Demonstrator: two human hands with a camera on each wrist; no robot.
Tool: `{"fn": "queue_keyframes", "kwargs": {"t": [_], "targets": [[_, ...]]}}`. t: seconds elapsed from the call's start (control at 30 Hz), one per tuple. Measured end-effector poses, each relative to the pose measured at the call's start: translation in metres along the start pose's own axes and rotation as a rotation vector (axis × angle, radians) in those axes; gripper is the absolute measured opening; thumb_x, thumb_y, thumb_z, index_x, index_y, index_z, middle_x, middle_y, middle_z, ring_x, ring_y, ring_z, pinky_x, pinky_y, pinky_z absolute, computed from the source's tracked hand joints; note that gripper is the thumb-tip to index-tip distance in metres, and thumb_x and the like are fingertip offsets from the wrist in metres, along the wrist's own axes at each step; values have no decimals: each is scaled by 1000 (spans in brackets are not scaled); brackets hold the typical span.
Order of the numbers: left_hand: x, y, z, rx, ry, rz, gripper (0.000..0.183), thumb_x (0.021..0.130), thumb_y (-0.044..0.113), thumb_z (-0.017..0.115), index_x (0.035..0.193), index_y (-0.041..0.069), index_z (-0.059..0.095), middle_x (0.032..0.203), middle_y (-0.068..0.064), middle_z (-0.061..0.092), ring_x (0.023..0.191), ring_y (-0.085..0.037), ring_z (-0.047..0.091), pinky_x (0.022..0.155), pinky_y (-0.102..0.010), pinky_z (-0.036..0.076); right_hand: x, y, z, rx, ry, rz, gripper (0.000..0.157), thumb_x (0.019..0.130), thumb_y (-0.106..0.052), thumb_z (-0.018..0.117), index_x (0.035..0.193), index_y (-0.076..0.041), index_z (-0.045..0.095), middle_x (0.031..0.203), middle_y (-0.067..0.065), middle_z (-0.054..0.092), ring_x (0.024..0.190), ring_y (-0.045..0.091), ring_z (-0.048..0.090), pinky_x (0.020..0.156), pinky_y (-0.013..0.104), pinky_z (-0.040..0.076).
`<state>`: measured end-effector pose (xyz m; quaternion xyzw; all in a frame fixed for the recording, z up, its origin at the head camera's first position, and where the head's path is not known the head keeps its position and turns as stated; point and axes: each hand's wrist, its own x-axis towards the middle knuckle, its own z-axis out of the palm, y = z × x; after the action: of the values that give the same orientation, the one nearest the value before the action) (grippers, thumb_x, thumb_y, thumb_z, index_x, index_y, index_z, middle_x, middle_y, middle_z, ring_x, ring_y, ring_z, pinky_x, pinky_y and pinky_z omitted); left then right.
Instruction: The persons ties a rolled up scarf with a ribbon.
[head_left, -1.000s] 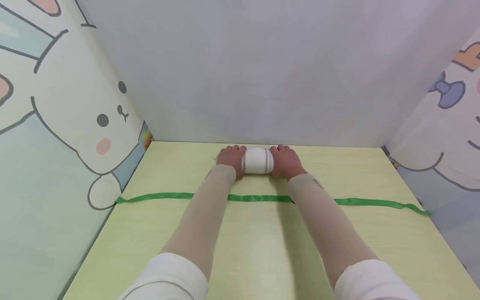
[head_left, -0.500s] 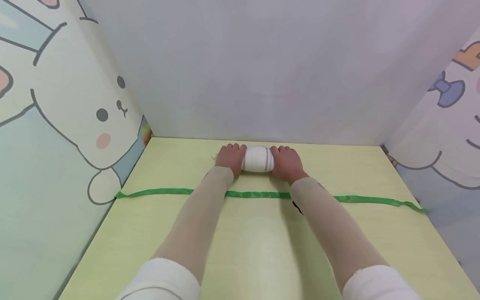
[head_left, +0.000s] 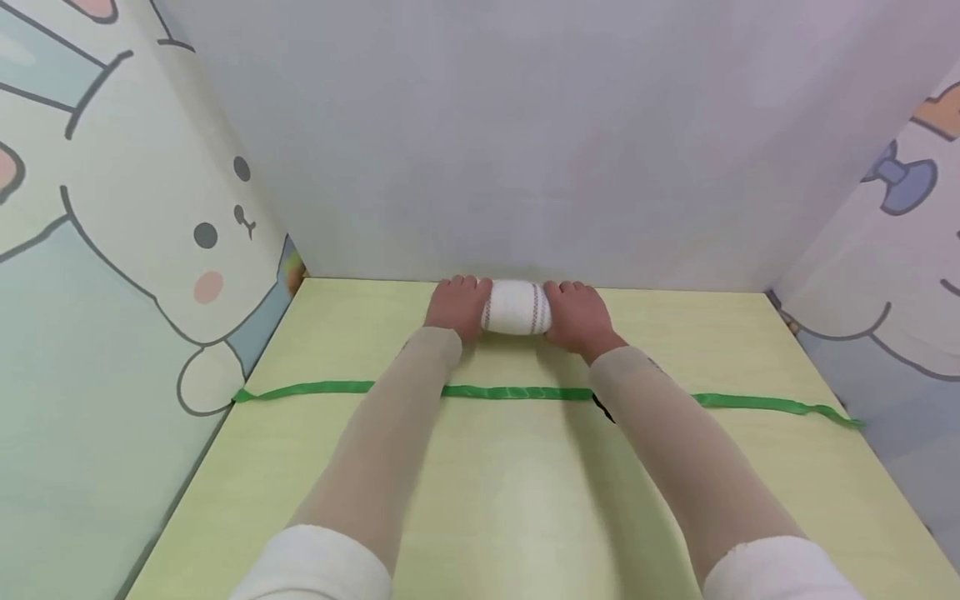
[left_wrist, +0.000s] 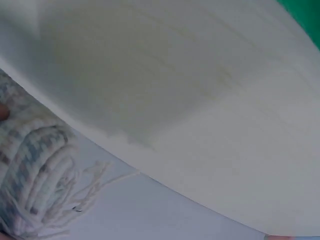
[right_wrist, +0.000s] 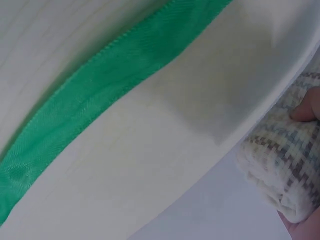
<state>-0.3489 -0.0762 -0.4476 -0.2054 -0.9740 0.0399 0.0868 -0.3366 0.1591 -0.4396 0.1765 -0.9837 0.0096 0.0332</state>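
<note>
A rolled-up woven cloth, white with dark patterned bands, lies crosswise at the back of the table in the head view. My left hand grips its left end, fingers over the top. My right hand holds the right end the same way. In the left wrist view, the roll shows its spiral end with loose fringe threads, a fingertip at the frame's edge. The right wrist view has the other end of the roll, with a thumb pressed on it.
A green ribbon runs across the pale yellow table, passing under both forearms. The grey back wall rises just behind the roll. Side walls with cartoon drawings, such as a rabbit, flank the table.
Both hands, still holding the rolled cloth, have moved slightly up in the head view, so that the roll now overlaps the table's back edge. The hands stand a little farther apart.
</note>
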Motion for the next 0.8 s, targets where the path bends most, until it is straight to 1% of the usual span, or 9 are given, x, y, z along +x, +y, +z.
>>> {"fn": "queue_keyframes", "kwargs": {"t": [0.1,0.2,0.37,0.43,0.53,0.7,0.8], "targets": [[1,-3,-8,-4,31,12,57,86,20,80,134,12,50,117,-10,62,108,-30,57,98,-47,47,-4,0,-8,-4,42,-12,72,79,-31,85,134,-3,47,120,19,59,111,38,55,102,54,45],[0,-6,-11,-15,63,31,62,83,23,82,134,12,50,117,-10,61,107,-30,56,96,-46,47,-8,-2,-15,5,75,-13,71,79,-29,86,133,-4,47,118,18,59,110,38,54,101,54,44],[-6,-11,-19,-30,105,71,66,82,25,84,137,13,50,124,-9,62,111,-29,58,97,-45,47,-20,-7,-21,29,103,1,75,78,-32,87,135,-6,46,120,17,58,112,38,52,103,55,42],[-8,-12,-24,-32,126,91,65,82,25,83,137,13,50,125,-10,62,113,-29,58,98,-45,47,-25,-9,-24,32,130,5,76,77,-32,88,135,-6,46,120,17,58,112,38,52,104,55,42],[-12,-12,-33,-36,171,132,62,83,24,82,135,13,50,125,-10,62,113,-30,58,99,-45,47,-32,-10,-28,37,178,6,74,77,-30,88,133,-6,46,118,17,58,110,38,52,103,56,42],[-22,-13,-42,-35,259,181,57,82,22,81,130,11,54,119,-10,64,109,-31,60,95,-46,49,-45,-10,-34,37,258,-43,69,77,-27,87,129,-5,47,114,17,59,106,39,55,99,56,45],[-30,-13,-45,-45,295,206,59,80,25,84,130,10,56,117,-11,65,107,-31,61,93,-46,51,-55,-11,-37,40,279,-81,73,75,-27,88,131,-5,47,115,17,59,106,39,56,98,57,46]]}}
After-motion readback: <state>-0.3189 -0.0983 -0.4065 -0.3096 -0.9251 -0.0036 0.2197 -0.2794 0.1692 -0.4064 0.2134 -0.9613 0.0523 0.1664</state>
